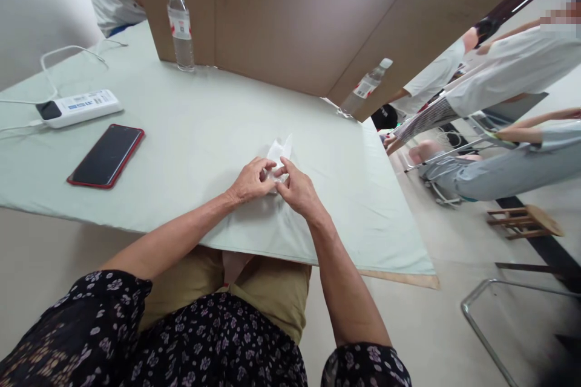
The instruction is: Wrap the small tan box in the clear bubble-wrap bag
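Note:
A small piece of white folded paper (278, 151) lies on the pale green tablecloth (200, 133) near the table's front edge. My left hand (251, 181) pinches its near left part with fingers closed. Touching it from the right, my right hand (297, 188) pinches the same paper with thumb and forefinger. The paper's far corner sticks up beyond my fingers; its near part is hidden under them.
A red-cased phone (107, 155) and a white power strip (78, 107) lie at the left. Two water bottles (180, 24) (367, 88) stand by a brown cardboard screen (299, 18). Other people sit to the right and at the far left. A wooden stool (526, 221) stands on the floor.

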### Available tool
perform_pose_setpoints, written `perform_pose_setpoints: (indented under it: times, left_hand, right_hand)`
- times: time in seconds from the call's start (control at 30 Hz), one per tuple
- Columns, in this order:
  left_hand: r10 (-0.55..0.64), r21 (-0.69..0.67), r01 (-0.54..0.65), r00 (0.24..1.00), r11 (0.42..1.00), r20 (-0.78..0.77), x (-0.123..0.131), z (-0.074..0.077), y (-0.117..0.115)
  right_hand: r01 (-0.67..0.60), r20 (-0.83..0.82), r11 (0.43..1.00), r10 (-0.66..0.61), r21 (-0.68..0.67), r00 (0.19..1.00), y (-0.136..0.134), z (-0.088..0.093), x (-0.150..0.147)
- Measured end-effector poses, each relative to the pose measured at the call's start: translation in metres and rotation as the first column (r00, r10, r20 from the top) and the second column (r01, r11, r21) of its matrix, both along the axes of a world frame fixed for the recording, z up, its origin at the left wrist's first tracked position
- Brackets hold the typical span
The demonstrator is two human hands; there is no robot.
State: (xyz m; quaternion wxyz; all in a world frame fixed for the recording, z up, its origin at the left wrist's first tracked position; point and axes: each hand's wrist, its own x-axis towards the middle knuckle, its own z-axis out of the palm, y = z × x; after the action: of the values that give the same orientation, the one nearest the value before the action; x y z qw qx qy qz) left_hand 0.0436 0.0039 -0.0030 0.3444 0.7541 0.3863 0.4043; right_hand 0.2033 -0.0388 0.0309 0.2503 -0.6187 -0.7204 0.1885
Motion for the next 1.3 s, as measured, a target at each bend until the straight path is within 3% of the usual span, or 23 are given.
perform_pose_setpoints:
  times: [0.13, 0.2, 0.27, 0.33, 0.4, 0.47, 0.57, 0.83, 1.07, 1.3]
  left_hand:
    - [0.084, -0.075, -0.083, 0.996, 0.994, 0.007, 0.004, 0.003, -0.001]
    - [0.071, -0.085, -0.074, 0.997, 0.994, -0.032, 0.005, 0.003, -0.001]
    - [0.064, -0.096, -0.068, 0.997, 0.993, -0.053, 0.006, 0.002, -0.001]
    - [0.077, -0.085, -0.082, 0.995, 0.993, -0.066, 0.007, 0.000, -0.001]
    - [0.103, -0.050, -0.107, 0.991, 0.993, -0.087, 0.008, -0.001, -0.002]
    - [0.122, -0.014, -0.124, 0.987, 0.992, -0.106, 0.008, -0.002, -0.002]
    - [0.114, 0.011, -0.114, 0.986, 0.993, -0.123, 0.008, -0.004, -0.002]
    - [0.103, 0.125, -0.087, 0.986, 0.988, -0.130, 0.008, -0.007, -0.002]
    - [0.122, 0.240, -0.066, 0.966, 0.969, -0.227, 0.008, -0.006, -0.003]
    - [0.044, 0.256, 0.022, 0.967, 0.967, -0.250, 0.006, -0.005, 0.001]
  right_hand:
    - [-0.004, 0.087, 1.000, 0.002, 0.023, 0.996, -0.001, 0.004, -0.002]
    - [-0.048, -0.018, 0.999, 0.048, 0.002, 0.999, -0.001, 0.002, 0.003]
    - [-0.072, -0.232, 0.997, 0.064, -0.027, 0.971, 0.002, -0.001, 0.011]
    - [0.008, -0.433, 0.999, -0.030, -0.053, 0.901, 0.005, -0.006, 0.020]
    - [0.157, -0.529, 0.981, -0.191, -0.110, 0.827, 0.010, -0.010, 0.027]
    - [0.249, -0.536, 0.947, -0.321, -0.205, 0.781, 0.016, -0.014, 0.031]
    - [0.255, -0.521, 0.908, -0.402, -0.332, 0.753, 0.027, -0.017, 0.031]
    - [0.157, -0.510, 0.910, -0.350, -0.383, 0.786, 0.064, -0.016, 0.027]
    - [0.102, -0.485, 0.901, -0.319, -0.421, 0.814, 0.098, -0.010, 0.030]
    - [0.055, -0.599, 0.932, -0.274, -0.358, 0.753, 0.109, -0.007, 0.021]
